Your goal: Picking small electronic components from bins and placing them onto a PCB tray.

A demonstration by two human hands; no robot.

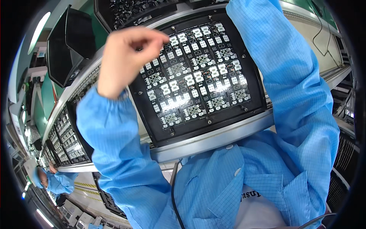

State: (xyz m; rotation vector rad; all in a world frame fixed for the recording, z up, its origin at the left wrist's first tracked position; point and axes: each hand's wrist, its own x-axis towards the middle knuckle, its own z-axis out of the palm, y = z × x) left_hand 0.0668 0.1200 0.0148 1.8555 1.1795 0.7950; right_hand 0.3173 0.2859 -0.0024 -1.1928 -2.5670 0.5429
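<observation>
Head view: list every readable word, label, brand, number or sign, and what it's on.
White garment: dark printed lettering, partly covered by the blue jacket; wording not copied here.
Circuit boards: any markings too small to read.
Left background: too small and blurred to read.

Between my left hand point(120, 57) and my right sleeve point(284, 53), the way over the circuit boards point(202, 76) is open. Past my left hand, a parts box point(162, 13) blocks reach; to its left, a black bin point(59, 44). Bolts point(209, 122) rim the tray point(254, 84).
</observation>
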